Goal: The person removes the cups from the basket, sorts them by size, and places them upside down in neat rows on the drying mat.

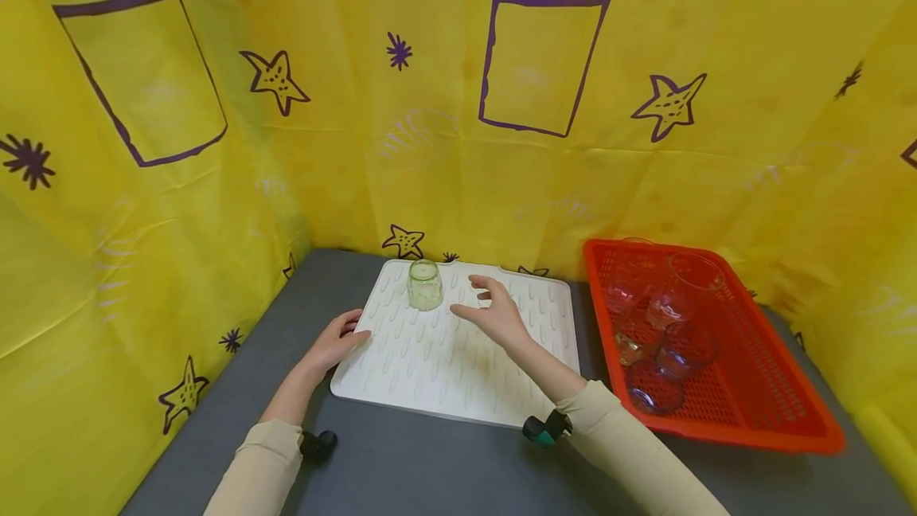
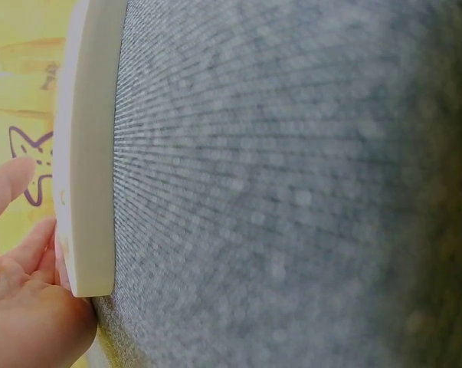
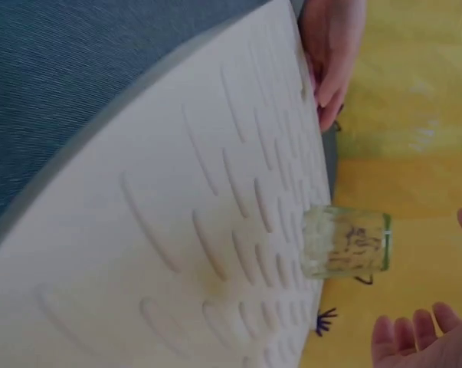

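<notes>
A pale green glass tumbler (image 1: 425,287) stands on the white ridged drying mat (image 1: 444,373), near its back left. Its narrower end, with a thick green edge, faces up in the right wrist view. My right hand (image 1: 497,315) hovers over the mat just right of the tumbler, fingers and thumb spread and loosely curved with nothing between them. At the mat's left edge rests my left hand (image 1: 335,343), its thumb over the mat's side. In the left wrist view the thumb (image 2: 8,188) stands apart from the fingers, which are partly hidden behind the mat's rim.
On the right stands a red plastic basket (image 1: 781,388) holding several clear and tinted glasses (image 1: 673,305). Grey cloth (image 1: 401,460) covers the table. A yellow curtain (image 1: 430,181) with purple drawings encloses the back and sides.
</notes>
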The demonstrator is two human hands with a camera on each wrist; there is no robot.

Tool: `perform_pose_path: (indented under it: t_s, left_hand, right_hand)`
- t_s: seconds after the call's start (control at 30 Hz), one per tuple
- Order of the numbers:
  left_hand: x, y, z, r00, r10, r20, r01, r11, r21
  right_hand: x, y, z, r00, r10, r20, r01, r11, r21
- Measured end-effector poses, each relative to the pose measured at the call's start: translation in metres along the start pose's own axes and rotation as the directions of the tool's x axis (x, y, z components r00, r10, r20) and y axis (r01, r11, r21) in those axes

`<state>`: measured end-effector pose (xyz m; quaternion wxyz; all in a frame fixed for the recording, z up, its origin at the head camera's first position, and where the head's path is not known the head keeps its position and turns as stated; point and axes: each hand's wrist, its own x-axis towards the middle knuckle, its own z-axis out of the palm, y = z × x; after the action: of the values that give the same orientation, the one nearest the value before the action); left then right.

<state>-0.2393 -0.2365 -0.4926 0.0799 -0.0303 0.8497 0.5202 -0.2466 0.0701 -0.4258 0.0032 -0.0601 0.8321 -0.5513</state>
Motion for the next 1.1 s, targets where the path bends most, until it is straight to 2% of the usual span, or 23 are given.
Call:
perform_pose_path:
  t_s: [0.17, 0.37, 0.57, 0.77, 1.1]
  left_hand:
    - [-0.001, -0.001, -0.001, 1.000, 0.012, 0.012, -0.012, 1.000, -0.014]
    - [0.000, -0.001, -0.001, 1.000, -0.012, 0.019, 0.012, 1.000, -0.001]
    - [0.002, -0.002, -0.002, 1.000, 0.011, 0.022, -0.011, 1.000, -0.012]
    - [0.002, 0.000, -0.003, 0.999, 0.009, 0.033, -0.009, 1.000, -0.006]
    - [0.001, 0.001, -0.003, 0.999, 0.000, 0.042, 0.000, 1.000, -0.003]
  right_hand:
    - [-0.025, -0.001, -0.024, 0.998, -0.049, 0.036, 0.049, 0.999, -0.004]
    - [-0.053, 0.000, -0.056, 0.994, -0.091, 0.058, 0.094, 0.995, -0.043]
    - [-0.077, 0.003, -0.095, 0.983, -0.181, -0.018, 0.179, 0.980, -0.087]
    - [-0.100, 0.012, -0.129, 0.988, -0.121, -0.095, 0.110, 0.987, -0.118]
    - [-0.131, 0.029, -0.172, 0.984, -0.054, -0.172, 0.033, 0.992, -0.125]
